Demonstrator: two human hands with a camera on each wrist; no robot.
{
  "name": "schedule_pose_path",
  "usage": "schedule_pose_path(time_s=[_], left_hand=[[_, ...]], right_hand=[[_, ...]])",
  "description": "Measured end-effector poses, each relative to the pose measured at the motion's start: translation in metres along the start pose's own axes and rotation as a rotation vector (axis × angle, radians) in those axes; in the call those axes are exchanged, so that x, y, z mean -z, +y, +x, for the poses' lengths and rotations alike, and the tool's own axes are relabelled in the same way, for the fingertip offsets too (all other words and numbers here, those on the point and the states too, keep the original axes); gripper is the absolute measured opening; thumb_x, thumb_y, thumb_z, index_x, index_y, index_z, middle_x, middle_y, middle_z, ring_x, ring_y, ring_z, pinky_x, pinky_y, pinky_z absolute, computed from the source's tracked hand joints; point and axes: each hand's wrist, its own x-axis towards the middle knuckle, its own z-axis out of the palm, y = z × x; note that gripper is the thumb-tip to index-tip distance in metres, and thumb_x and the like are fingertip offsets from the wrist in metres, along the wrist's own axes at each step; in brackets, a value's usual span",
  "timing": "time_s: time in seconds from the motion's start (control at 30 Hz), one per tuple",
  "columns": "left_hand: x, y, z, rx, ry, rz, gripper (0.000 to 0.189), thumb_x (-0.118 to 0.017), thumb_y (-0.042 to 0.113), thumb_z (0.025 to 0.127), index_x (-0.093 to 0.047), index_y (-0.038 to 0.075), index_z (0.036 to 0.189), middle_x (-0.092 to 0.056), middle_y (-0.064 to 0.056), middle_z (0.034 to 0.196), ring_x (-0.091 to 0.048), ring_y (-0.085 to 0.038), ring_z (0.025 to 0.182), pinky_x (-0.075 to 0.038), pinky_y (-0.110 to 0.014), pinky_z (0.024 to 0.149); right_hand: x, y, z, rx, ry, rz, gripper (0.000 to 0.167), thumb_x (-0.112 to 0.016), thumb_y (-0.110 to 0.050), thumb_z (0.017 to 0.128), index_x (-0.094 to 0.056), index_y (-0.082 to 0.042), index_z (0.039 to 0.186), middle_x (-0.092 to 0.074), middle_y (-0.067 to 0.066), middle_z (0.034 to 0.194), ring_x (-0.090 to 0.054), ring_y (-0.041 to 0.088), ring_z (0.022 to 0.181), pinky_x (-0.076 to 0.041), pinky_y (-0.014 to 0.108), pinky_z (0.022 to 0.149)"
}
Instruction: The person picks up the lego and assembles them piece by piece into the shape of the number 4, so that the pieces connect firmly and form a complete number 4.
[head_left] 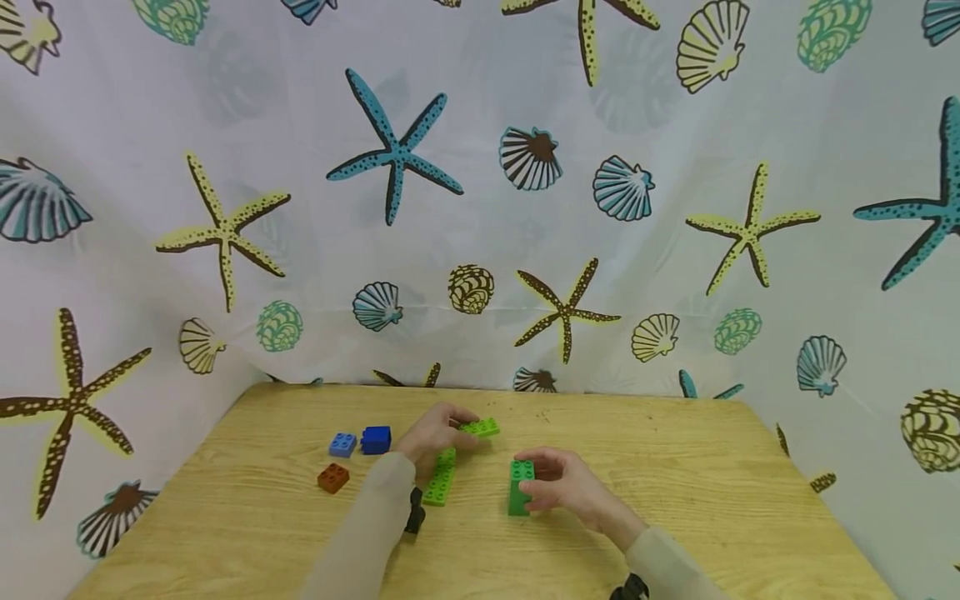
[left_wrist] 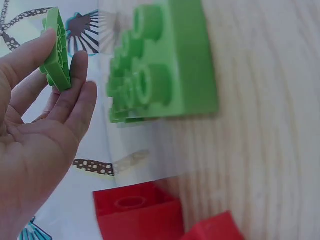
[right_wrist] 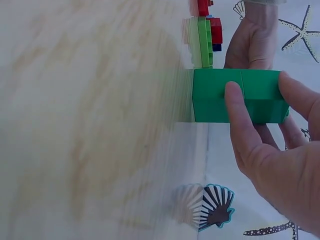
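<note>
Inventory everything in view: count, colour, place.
Printed cloth: one, white, behind table
Table: one, pale wood, beneath bricks
Light-blue brick: one, table's left
Dark-blue brick: one, beside it
Brown brick: one, nearer than both blues
Red bricks: two visible, bottom of left wrist view; may include brown one
Long brick: one, lime, on table
Thin brick: one, lime, in left hand
Stacked bricks: two, green, in right hand
Sleeves: two, cream, forearms
Wrist gear: two, black, wrists
Hands: two, bare, above table

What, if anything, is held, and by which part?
The left hand pinches a lime brick by its sides, between thumb and fingers. The right hand grips a green stack, thumb about halfway up one side, another finger near the top.
</note>
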Motion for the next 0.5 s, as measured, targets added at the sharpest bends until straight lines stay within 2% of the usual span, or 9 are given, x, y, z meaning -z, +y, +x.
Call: schedule_pose_path(time_s=[0.17, 0.27, 0.5], left_hand=[[0.003, 0.008, -0.007, -0.083, -0.03, 0.116, 0.037, -0.073, 0.011, 0.087, -0.067, 0.007, 0.123, -0.064, -0.009, 0.127, -0.056, -0.031, 0.118, -0.044, -0.051, 0.101], [0.003, 0.015, -0.012, -0.09, -0.048, 0.149, 0.036, -0.073, 0.014, 0.088, -0.068, 0.011, 0.123, -0.065, -0.006, 0.128, -0.056, -0.028, 0.118, -0.042, -0.051, 0.104], [0.002, 0.028, -0.026, -0.129, -0.058, 0.123, 0.04, -0.069, 0.015, 0.092, -0.062, 0.007, 0.13, -0.062, -0.008, 0.13, -0.058, -0.024, 0.116, -0.046, -0.047, 0.101]], right_hand=[[0.001, 0.0, 0.0, 0.007, -0.007, -0.007, 0.053, -0.065, -0.015, 0.095, -0.046, 0.003, 0.141, -0.061, 0.017, 0.125, -0.065, 0.018, 0.102, -0.057, 0.045, 0.085], [0.001, 0.0, 0.0, 0.001, 0.008, -0.015, 0.052, -0.065, -0.016, 0.095, -0.047, 0.001, 0.141, -0.061, 0.017, 0.124, -0.064, 0.019, 0.101, -0.058, 0.044, 0.084], [0.0, 0.0, 0.001, -0.012, 0.026, -0.01, 0.05, -0.066, -0.015, 0.094, -0.049, 0.0, 0.139, -0.062, 0.016, 0.121, -0.065, 0.021, 0.1, -0.059, 0.043, 0.081]])
